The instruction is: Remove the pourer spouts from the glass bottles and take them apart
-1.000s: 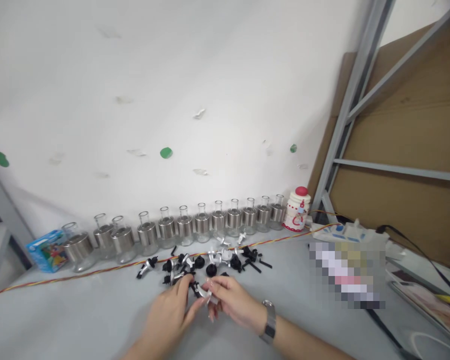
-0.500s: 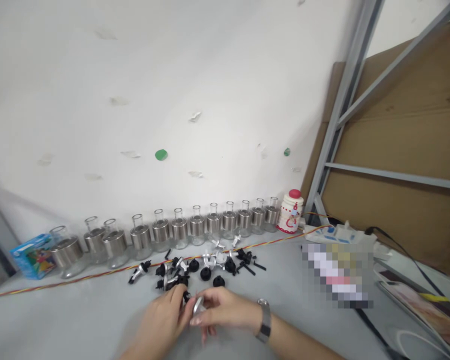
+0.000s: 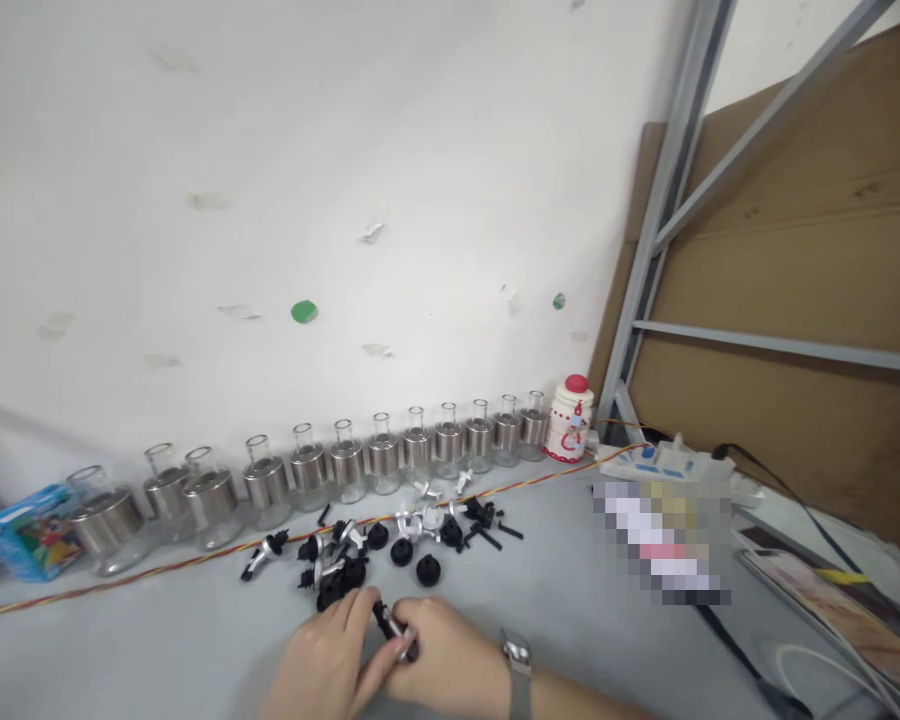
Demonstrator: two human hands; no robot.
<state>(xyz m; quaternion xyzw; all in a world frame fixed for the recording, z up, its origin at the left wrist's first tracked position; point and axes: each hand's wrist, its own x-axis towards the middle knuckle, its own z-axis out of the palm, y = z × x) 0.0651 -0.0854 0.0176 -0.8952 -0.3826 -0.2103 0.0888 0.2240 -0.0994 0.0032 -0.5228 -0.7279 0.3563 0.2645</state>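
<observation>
Near the front of the table, my left hand point(image 3: 322, 660) and my right hand point(image 3: 454, 655) meet around a black-and-silver pourer spout point(image 3: 391, 625). The left thumb presses along the spout from the near side, and its fingers close toward the black end. My right hand is curled round the other end, its fingertips mostly hidden. Just beyond my hands lies a loose group of silver spout parts point(image 3: 350, 535), round black stoppers point(image 3: 428, 570) and thin black sticks point(image 3: 489, 540).
Glass bottles with steel sleeves point(image 3: 346, 460) stand in a row along the wall. A blue box point(image 3: 34, 535) is at the left end, a white jar with a red lid point(image 3: 568, 425) at the right. A twisted wire point(image 3: 172, 572) crosses the table; a power strip point(image 3: 660, 460) and phone point(image 3: 817, 590) lie right.
The spout has turned in my hands, its black end now pointing up and away. My right hand has rolled over, its back now upward. The view has shifted slightly to the right.
</observation>
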